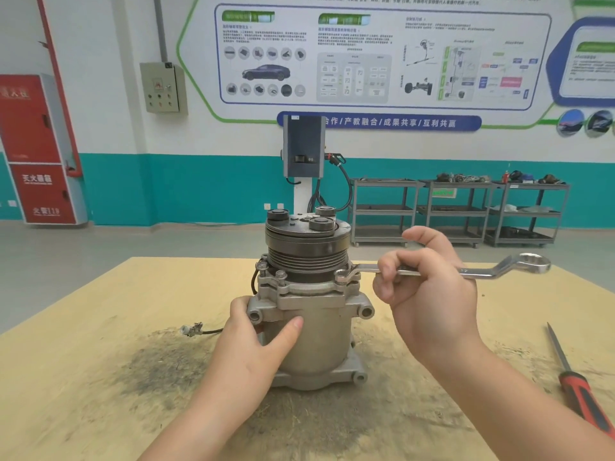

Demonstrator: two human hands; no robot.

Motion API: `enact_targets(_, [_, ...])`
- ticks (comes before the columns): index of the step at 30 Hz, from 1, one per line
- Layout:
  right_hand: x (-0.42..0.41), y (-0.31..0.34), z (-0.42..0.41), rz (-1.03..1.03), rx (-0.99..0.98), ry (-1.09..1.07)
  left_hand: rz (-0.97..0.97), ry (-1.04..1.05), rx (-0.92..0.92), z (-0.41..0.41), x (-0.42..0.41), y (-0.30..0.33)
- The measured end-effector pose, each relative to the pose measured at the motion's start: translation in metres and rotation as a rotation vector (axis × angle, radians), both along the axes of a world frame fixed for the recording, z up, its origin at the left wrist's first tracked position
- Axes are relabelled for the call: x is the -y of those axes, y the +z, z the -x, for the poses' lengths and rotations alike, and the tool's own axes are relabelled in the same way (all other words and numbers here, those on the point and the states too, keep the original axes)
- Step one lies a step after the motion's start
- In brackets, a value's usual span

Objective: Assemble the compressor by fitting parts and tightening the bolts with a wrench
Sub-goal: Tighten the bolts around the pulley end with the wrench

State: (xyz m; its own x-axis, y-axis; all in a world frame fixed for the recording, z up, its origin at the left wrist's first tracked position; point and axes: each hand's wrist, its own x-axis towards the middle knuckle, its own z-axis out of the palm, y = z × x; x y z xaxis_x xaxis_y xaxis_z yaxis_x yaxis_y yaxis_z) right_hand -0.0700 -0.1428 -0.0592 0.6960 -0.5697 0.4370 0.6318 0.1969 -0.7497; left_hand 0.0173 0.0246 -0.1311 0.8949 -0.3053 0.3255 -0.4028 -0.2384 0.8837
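A grey metal compressor [319, 341] stands upright in the middle of the wooden table [100, 377], its black grooved pulley [307, 247] on top. My left hand [256, 347] holds the compressor body from the left, thumb across its front. My right hand [426, 294] grips the shaft of a silver ring wrench [472, 270]. The wrench's near ring [342, 277] sits on a bolt at the right front of the flange. Two bolts [271, 272] stand raised on the flange's left side.
A thin black cable with a connector [193, 329] lies left of the compressor. A red-and-black handled tool [579, 390] lies at the table's right edge. Dark grime stains the wood around the base. Grey shelf carts [456, 211] and a charging unit [303, 146] stand by the far wall.
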Motion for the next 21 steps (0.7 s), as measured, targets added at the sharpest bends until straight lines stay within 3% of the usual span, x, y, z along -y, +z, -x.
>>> enact_targets(5, [0.019,-0.002,-0.011,-0.195,-0.066,0.171,-0.012,0.003,0.005,0.000,0.000,-0.001])
enact_targets(8, [0.023,-0.007,-0.012,-0.148,-0.044,0.153,-0.003,0.002,0.003,-0.001,0.001,-0.001])
enact_targets(11, [0.005,-0.018,-0.004,0.230,0.115,-0.097,-0.011,0.014,0.005,-0.002,0.001,-0.001])
enact_targets(15, [-0.027,-0.032,0.002,1.185,0.141,-0.503,0.056,0.025,-0.006,-0.004,0.002,0.002])
enact_targets(16, [-0.033,-0.033,0.002,1.294,0.119,-0.536,0.101,0.045,-0.032,-0.006,0.004,0.001])
enact_targets(18, [-0.040,-0.032,0.001,1.313,0.109,-0.479,0.131,0.056,-0.081,-0.010,0.010,-0.002])
enact_targets(21, [-0.032,-0.025,0.002,1.332,0.239,-0.487,0.130,0.051,-0.052,-0.014,0.011,-0.009])
